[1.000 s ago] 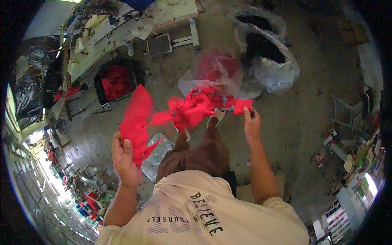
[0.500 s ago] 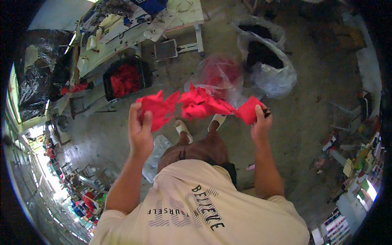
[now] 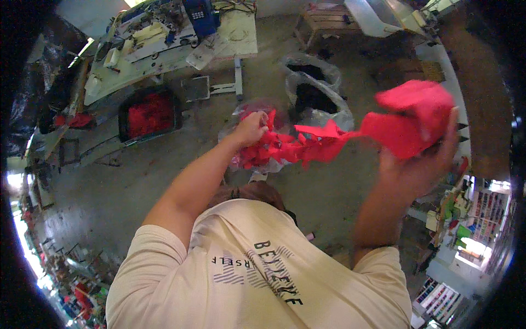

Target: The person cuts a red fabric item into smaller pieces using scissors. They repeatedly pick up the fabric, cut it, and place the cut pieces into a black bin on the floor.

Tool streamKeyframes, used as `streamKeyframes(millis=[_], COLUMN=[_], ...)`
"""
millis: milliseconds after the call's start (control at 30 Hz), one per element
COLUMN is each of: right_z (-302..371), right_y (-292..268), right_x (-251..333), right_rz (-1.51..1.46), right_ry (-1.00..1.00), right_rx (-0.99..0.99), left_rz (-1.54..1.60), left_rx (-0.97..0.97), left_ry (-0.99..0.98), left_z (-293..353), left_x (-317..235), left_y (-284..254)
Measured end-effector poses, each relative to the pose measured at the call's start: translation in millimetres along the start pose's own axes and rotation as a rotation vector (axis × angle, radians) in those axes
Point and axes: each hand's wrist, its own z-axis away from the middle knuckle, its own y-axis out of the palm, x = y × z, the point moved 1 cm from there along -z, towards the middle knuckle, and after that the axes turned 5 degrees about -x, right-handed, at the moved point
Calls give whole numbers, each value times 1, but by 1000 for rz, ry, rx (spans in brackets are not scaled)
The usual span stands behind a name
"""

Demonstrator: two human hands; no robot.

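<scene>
A chain of red fabric pieces stretches between my two hands. My left hand is closed on one end, above a clear plastic bag on the floor. Raised to the right, my right hand grips a larger bunched red piece, blurred by motion. Its fingers lie partly behind the cloth. Several small red pieces dangle along the middle of the chain, and they hide much of the bag.
A black crate of red pieces stands on the floor at left, beside a long white work table with a sewing machine. Clear bags with dark contents lie ahead. A wooden stool stands at the back.
My right hand has risen outward to the right with its red piece. The left hand has moved right and away from me, over the bag. My view has turned rightward.
</scene>
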Motion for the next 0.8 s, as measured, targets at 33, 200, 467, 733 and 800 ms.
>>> streamKeyframes(millis=[33,200,467,733,800], right_z=[-6,-63,-169,-136,-97], right_y=[9,38,61,63,62], right_x=[10,66,105,41,-8], right_rz=[4,65,67,140,247], right_ry=[-36,-131,-103,111,259], right_rx=[11,8,7,32,69], left_rz=[97,364,475,380,310], left_rx=[13,275,8,122,-3], left_ry=[6,444,403,741,806], left_z=[0,10,26,72,73], left_x=[-5,-81,-127,-257,-278], left_y=[6,16,-118,-255,-259])
